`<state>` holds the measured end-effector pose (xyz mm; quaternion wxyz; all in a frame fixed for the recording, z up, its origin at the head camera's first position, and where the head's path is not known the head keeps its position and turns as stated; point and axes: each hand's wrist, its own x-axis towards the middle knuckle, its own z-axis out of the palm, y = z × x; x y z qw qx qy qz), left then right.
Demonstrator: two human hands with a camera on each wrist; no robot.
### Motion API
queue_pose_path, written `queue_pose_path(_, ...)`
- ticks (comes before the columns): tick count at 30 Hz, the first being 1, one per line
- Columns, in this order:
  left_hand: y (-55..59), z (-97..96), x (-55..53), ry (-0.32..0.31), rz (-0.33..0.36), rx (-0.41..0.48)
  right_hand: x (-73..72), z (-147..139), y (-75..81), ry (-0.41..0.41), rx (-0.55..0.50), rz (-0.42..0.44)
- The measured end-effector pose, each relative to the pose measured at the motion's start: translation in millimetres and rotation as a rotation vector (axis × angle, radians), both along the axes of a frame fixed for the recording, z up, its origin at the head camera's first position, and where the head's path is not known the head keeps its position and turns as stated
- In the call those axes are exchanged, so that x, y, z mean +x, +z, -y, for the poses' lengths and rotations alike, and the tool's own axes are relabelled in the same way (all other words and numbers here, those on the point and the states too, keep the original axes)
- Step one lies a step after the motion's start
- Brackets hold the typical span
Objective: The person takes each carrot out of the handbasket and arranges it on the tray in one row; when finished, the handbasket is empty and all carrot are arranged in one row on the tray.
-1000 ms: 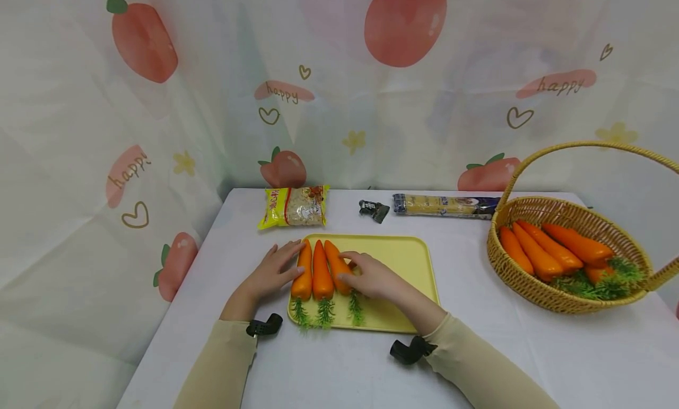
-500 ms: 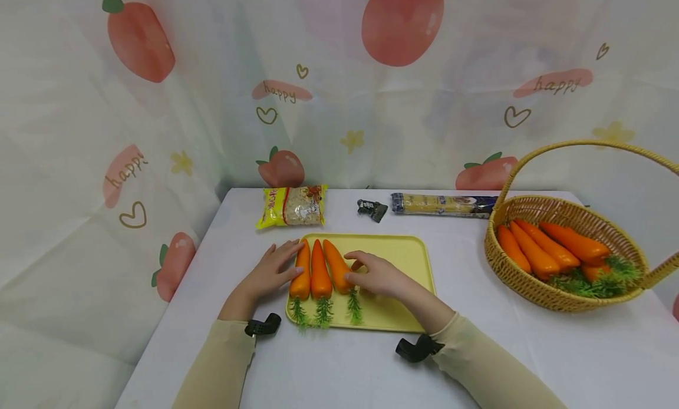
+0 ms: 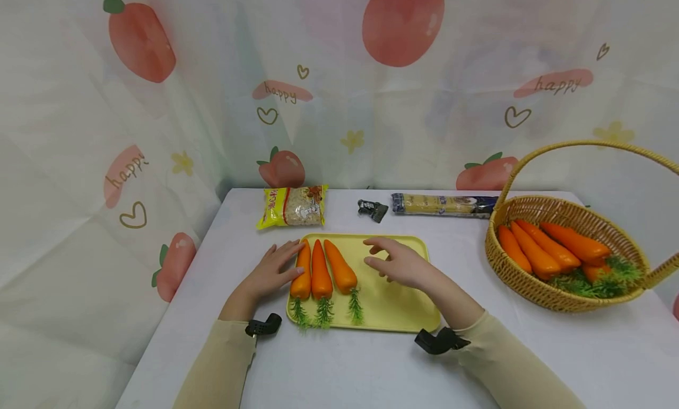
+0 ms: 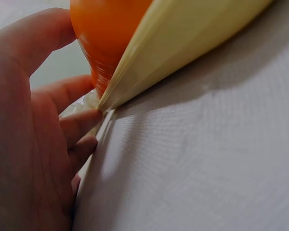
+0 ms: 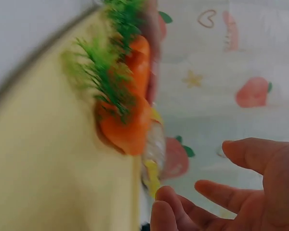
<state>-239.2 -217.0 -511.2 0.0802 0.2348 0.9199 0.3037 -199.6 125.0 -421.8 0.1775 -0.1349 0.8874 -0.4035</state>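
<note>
Three orange carrots with green tops lie side by side on the left part of a pale yellow tray (image 3: 392, 315). My left hand (image 3: 272, 273) rests along the leftmost carrot (image 3: 301, 273), thumb and fingertips at its side. In the left wrist view its thumb and index finger touch that carrot (image 4: 108, 33), while other fingertips sit at the tray's edge (image 4: 183, 43). The middle carrot (image 3: 320, 273) stands upright in line beside it. The right carrot (image 3: 340, 270) slants a little. My right hand (image 3: 400, 264) is over the tray, fingers loosely bent, apart from the carrots and holding nothing.
A wicker basket (image 3: 530, 297) with a tall handle holds several carrots (image 3: 546, 253) at the right. Behind the tray lie a yellow food bag (image 3: 294, 207), a small black packet (image 3: 373, 210) and a long noodle pack (image 3: 440, 204). A printed curtain (image 3: 339, 91) hangs behind the table.
My right hand has let go of the right carrot and moved away to the right, over the bare part of the tray. My left hand has stayed at the leftmost carrot.
</note>
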Motion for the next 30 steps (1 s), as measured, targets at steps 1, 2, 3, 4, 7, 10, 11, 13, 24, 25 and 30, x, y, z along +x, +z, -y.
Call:
queue_pose_path(1,-0.2,-0.1,0.0,0.001,0.0,-0.004,-0.1,-8.0,4.8,0.0,0.013,-0.017)
queue_pose_path(2,-0.3,-0.2,0.0,0.004,0.001,-0.006,-0.1,-16.5,10.1,0.0,0.025,-0.032)
queue_pose_path(3,-0.3,-0.4,0.0,0.005,0.002,-0.007,-0.1,-25.8,15.2,-0.001,0.039,-0.05)
queue_pose_path(4,-0.4,-0.4,0.1,0.006,0.003,-0.008,0.1,-35.4,20.4,-0.003,0.062,-0.072)
queue_pose_path(7,-0.2,-0.5,0.3,0.01,0.005,-0.006,2.6,-64.5,37.6,-0.032,0.112,-0.093)
queue_pose_path(10,0.3,-0.4,0.9,0.013,0.006,-0.003,6.5,-94.2,53.3,-0.071,0.144,-0.096)
queue_pose_path(11,0.4,-0.5,1.1,0.013,0.005,-0.001,7.7,-104.2,57.5,-0.086,0.138,-0.087)
queue_pose_path(13,0.4,-0.7,1.6,0.014,0.002,0.002,9.2,-124.8,64.7,-0.111,0.136,-0.082)
queue_pose_path(24,1.4,-1.6,2.6,0.016,-0.005,0.018,-2.2,-236.9,65.7,-0.172,0.128,0.034)
queue_pose_path(25,1.3,-1.7,2.5,0.015,-0.005,0.017,-3.3,-243.8,63.3,-0.183,0.135,0.058)
queue_pose_path(30,0.5,-2.7,2.2,0.018,-0.002,0.013,-6.1,-263.6,54.4,-0.221,0.126,0.221)
